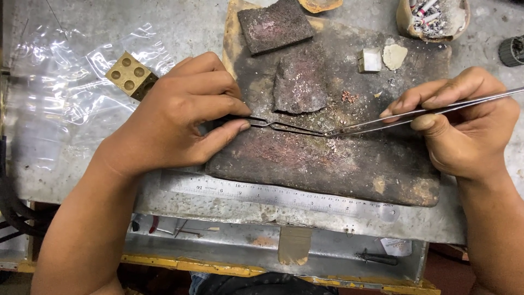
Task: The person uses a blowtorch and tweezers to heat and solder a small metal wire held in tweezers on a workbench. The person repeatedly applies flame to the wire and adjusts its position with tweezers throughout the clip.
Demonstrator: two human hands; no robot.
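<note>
**Two tweezers meet tip to tip on the scorched board**

We see the left hand (pixel 174 117) resting on the left edge of a dark, burnt, slab-shaped soldering board (pixel 327 164), its thumb and fingers closed on a pair of dark crossed-leg steel tweezers (pixel 284 127). Their long axis runs nearly level across the board, and the tips point right. The right hand (pixel 464 123) pinches a pair of long, slim, bright steel tweezers (pixel 426 112) between thumb and forefinger; these slant from far right down to the near left, tips pointing left. The two sets of tips come together near the middle of the board, amid pale grit; we cannot tell whether anything small is caught between them.

Just beyond the tips lies a rough, dark, charred block (pixel 300 82), and farther off a flat square charred tile (pixel 274 24). A steel ruler (pixel 284 195) lies along the near edge of the board. Far left of the left hand sits a brass cube with round hollows (pixel 131 75) on clear plastic film (pixel 60 104).
</note>
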